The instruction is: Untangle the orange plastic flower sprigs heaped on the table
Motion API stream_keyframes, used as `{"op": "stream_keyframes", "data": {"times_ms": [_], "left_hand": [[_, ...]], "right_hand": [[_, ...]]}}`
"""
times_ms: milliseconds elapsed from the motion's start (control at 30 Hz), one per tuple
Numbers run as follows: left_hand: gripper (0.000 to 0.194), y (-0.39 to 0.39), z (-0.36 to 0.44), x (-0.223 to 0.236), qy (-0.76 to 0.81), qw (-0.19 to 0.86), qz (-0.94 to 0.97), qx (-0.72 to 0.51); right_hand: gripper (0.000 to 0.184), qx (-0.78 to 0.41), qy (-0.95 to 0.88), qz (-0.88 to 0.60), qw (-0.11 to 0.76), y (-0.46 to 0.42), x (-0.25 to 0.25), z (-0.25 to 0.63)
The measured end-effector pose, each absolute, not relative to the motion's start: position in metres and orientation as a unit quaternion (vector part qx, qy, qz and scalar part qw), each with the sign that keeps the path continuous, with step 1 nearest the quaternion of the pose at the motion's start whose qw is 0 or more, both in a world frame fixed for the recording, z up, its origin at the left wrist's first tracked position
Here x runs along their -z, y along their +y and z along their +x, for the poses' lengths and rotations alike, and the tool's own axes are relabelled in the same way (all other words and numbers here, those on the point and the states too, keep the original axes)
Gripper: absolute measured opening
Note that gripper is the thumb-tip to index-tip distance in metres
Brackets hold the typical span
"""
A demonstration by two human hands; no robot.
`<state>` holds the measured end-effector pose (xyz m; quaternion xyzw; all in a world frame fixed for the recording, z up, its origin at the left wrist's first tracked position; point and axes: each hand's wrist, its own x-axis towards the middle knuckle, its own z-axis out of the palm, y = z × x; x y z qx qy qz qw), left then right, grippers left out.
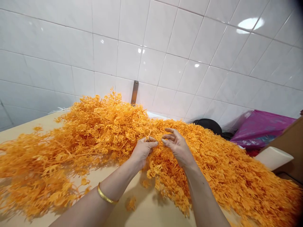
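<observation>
Orange plastic sprigs (213,164) pinched in left hand grip (144,150), right hand grip (178,147) half open.

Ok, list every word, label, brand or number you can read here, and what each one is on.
No readable text anywhere; the only marks are pale printed patches on the magenta plastic bag, too blurred to read.
</observation>
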<state>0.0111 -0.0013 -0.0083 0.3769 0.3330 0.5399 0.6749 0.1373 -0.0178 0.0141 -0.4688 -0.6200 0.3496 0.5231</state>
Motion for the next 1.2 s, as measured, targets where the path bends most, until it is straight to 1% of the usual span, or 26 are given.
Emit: {"op": "stream_keyframes", "data": {"times_ms": [67,133,233,333,500,567,800,967,1100,1200], "left_hand": [[0.019,0.002,0.010,0.008,0.319,0.675,0.355,-0.563],[0.022,0.002,0.009,0.006,0.297,0.686,0.331,-0.576],[0.023,0.000,0.008,0.003,0.275,0.709,0.321,-0.564],[0.019,-0.004,0.008,0.002,0.279,0.703,0.355,-0.550],[0.014,-0.007,0.009,0.002,0.314,0.658,0.421,-0.540],[0.014,-0.008,0.010,0.002,0.323,0.644,0.441,-0.536],[0.014,-0.011,0.013,0.003,0.319,0.660,0.448,-0.512],[0.013,-0.009,0.014,0.005,0.347,0.647,0.410,-0.541],[0.012,-0.012,0.017,0.007,0.339,0.632,0.455,-0.527],[0.012,-0.013,0.017,0.009,0.341,0.641,0.457,-0.514]], "right_hand": [[0.042,-0.367,-0.624,-0.481,0.494,-0.018,-0.013,0.138],[0.041,-0.381,-0.626,-0.489,0.473,-0.018,-0.012,0.137],[0.029,-0.397,-0.637,-0.477,0.457,-0.019,-0.011,0.134],[0.017,-0.422,-0.636,-0.469,0.444,-0.019,-0.012,0.137],[0.020,-0.506,-0.559,-0.443,0.485,-0.020,-0.014,0.147],[0.022,-0.522,-0.550,-0.423,0.496,-0.021,-0.015,0.148],[0.020,-0.450,-0.588,-0.433,0.515,-0.020,-0.013,0.147],[0.020,-0.450,-0.578,-0.449,0.512,-0.020,-0.013,0.150],[0.027,-0.435,-0.580,-0.456,0.517,-0.020,-0.013,0.147],[0.022,-0.403,-0.616,-0.438,0.517,-0.020,-0.013,0.142]]}}
